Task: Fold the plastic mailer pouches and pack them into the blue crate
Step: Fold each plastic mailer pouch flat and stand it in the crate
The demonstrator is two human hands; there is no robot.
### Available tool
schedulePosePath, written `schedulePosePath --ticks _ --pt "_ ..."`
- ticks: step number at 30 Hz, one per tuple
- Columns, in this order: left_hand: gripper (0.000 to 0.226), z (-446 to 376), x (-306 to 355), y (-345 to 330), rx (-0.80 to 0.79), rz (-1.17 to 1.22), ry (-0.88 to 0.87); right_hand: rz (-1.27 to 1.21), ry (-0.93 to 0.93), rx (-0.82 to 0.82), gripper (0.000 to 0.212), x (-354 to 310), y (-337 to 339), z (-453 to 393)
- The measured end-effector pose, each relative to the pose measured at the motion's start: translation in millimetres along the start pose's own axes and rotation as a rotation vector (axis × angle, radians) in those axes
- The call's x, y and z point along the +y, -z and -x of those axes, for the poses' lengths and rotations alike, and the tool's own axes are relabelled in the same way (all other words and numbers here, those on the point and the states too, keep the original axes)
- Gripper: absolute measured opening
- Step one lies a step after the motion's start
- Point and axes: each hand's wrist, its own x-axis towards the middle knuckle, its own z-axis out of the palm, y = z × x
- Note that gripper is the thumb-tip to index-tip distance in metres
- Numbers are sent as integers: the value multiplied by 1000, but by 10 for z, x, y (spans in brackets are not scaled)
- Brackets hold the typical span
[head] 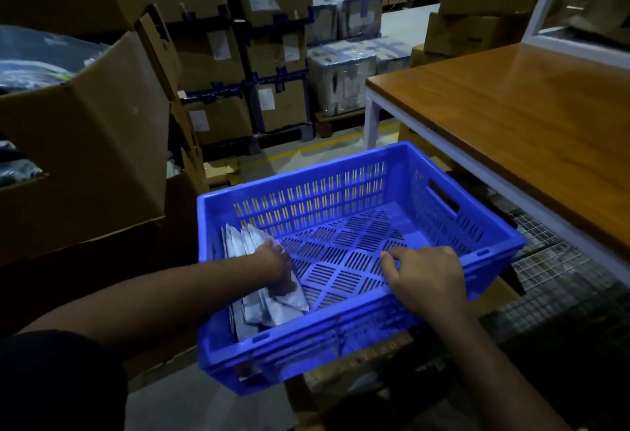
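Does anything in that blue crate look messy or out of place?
Nothing looks damaged or spilled. The folded white plastic mailer pouches stand bunched against the left wall of the blue slotted plastic crate, slightly fanned and uneven, with the left hand on them. The right hand rests over the near rim.

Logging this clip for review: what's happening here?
A person is packing folded white mailer pouches into a blue crate. The left hand presses the pouches, stacked on edge, against the crate's left wall. The right hand hovers over the near rim, fingers relaxed, holding nothing. Most of the crate floor is bare.
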Motion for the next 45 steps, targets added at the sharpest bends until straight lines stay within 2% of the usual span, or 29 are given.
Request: schedulePosePath --ticks 6,8,10,13,16,19,24,27,29,31,36,38,41,43,45 --pt "73 160 48 175 140 49 -2 4 21 1 48 8 13 -11" --pt "73 250 68 354 196 80 -14 -128 57 -52 43 71 75 -17" --pt "71 380 109 642 281 105 -43 -366 75 -60 36 195 229 12" --pt "64 595 230 1208 466 191 -128 -476 87 98 35 514 579 138" --pt "62 859 455 1848 691 292 -255 -411 57 289 31 967 973 358" --pt "73 1184 831 2490 960 448 -408 -222 -23 430 27 1523 1331 700" --pt "49 1623 1753 3376 1187 687 -689 106 -248 547 22 2475 1656 1539" --pt "45 1864 2441 3792 1247 703 -846 238 -433 564 21 3001 1741 2118" --pt "44 2001 2907 4000 1269 685 -915 297 -558 559 13 3276 1778 2523" --pt "42 2117 3339 4150 1274 693 -968 332 -674 537 15 3502 1786 2923" --pt "40 2174 4179 4301 1274 726 -1002 217 -958 520 17 4025 1670 3713" --pt "39 2129 4377 4334 1276 698 -998 138 -1005 586 14 4189 1622 3873" --pt "38 2039 4489 4391 1295 678 -983 61 -1080 794 3 4430 1640 3944" --pt "35 1963 4481 4411 1328 696 -961 50 -1138 914 5 4609 1694 3937" --pt "33 1892 4458 4408 1354 716 -932 128 -1194 964 11 4786 1736 3915"
